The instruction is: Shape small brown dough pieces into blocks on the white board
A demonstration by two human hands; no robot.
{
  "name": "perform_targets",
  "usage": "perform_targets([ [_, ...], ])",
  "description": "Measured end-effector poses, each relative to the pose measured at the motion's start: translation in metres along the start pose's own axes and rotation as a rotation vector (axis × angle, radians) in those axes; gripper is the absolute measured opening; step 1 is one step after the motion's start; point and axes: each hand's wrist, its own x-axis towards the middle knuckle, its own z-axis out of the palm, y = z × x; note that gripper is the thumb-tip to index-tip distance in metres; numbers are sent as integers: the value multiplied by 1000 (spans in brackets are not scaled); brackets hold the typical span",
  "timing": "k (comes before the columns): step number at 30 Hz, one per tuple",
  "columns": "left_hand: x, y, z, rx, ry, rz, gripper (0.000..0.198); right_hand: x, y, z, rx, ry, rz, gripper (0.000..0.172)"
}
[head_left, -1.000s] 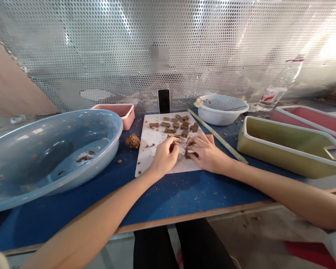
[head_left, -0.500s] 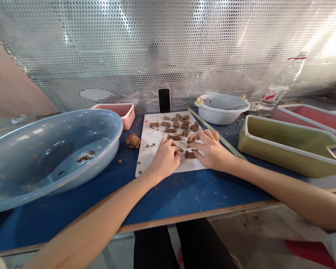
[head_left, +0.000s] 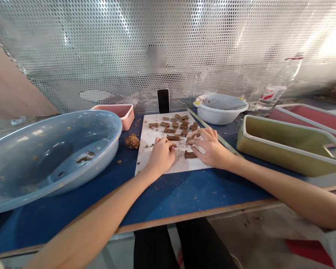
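A white cutting board [head_left: 148, 158] lies on the blue table. Several small brown shaped dough pieces [head_left: 170, 125] sit in rows on its far half. My left hand [head_left: 161, 156] rests on the board with its fingers curled under, and what the fingertips pinch is hidden. My right hand [head_left: 210, 146] rests beside it, fingers bent and apart, tips among the nearest pieces. One flat brown piece [head_left: 189, 154] lies on the board between my two hands, just by my right thumb.
A big blue basin [head_left: 53, 149] fills the left. A brown dough ball [head_left: 132, 141] lies beside the board. Behind stand a pink box [head_left: 120, 111], a black phone [head_left: 163, 101] and a white bowl [head_left: 220, 109]. A green stick [head_left: 221, 139], a yellow-green tray [head_left: 285, 146], a pink tray [head_left: 315, 117] and a bottle [head_left: 280, 84] are at right.
Both hands have shifted slightly away from each other and toward the far rows. The brown piece that they were pressing now lies uncovered between them.
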Motion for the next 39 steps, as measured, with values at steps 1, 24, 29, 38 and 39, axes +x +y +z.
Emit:
perform_targets([
  [1,0,1,1,-4,2,3,31,0,1,4,-2,-21,-4,23],
  [24,14,-39,-27,376,-134,30,20,0,-8,-1,44,-66,7,16],
  [29,17,-34,-26,269,-99,40,13,-1,-7,3,62,-147,-144,18],
  [38,18,1,-27,-299,-116,-4,19,-3,-7,4,8,-120,-160,22],
  [39,18,3,-26,-362,-141,-10,19,-3,-6,4,19,-72,-126,23],
])
